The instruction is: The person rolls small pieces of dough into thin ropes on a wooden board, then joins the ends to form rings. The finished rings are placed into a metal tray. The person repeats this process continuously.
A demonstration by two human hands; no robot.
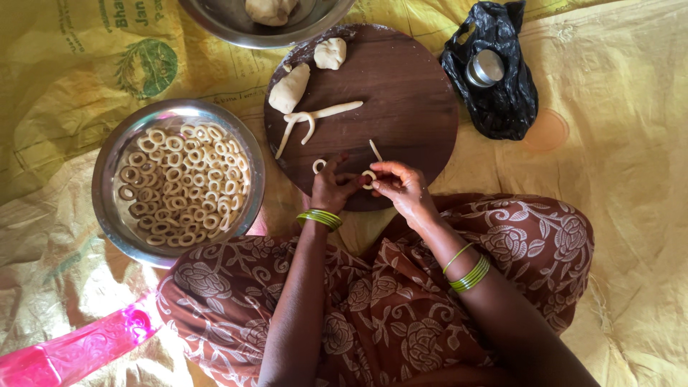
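Setting: A person sits cross-legged in a brown floral-print garment on a yellow woven plastic sheet (631,143), seen from above.
Board: A round dark brown wooden board (408,93) lies in front of the knees, its near edge just beyond the hands.
Left hand: The left hand (331,188), green bangles at the wrist, rests at the board's near edge, fingers curled inward and closed on one side of a small pale dough ring (368,178).
Right hand: The right hand (403,185) meets it from the other side, thumb and forefinger pinching the same ring, the other fingers folded loosely.
Ring position: The pinched ring sits between the two hands, at the near edge of the board.
Also on the board: A finished small dough ring (318,165) lies just left of the hands; a short thin dough strip (375,149) lies just beyond them; a forked rolled dough rope (312,119) lies toward the centre-left; two pale dough lumps (289,88) sit at the far left edge.
Left of the board: A round steel bowl (107,193) is filled with many formed dough rings (183,185).
Far edge: A second steel bowl (215,21) holds a large dough ball (271,10).
Right of the board: A crumpled black plastic bag (502,93) lies on the sheet with a small round steel tin (486,68) on it.
Near left corner: A pink plastic wrapper (72,351) lies on the sheet.
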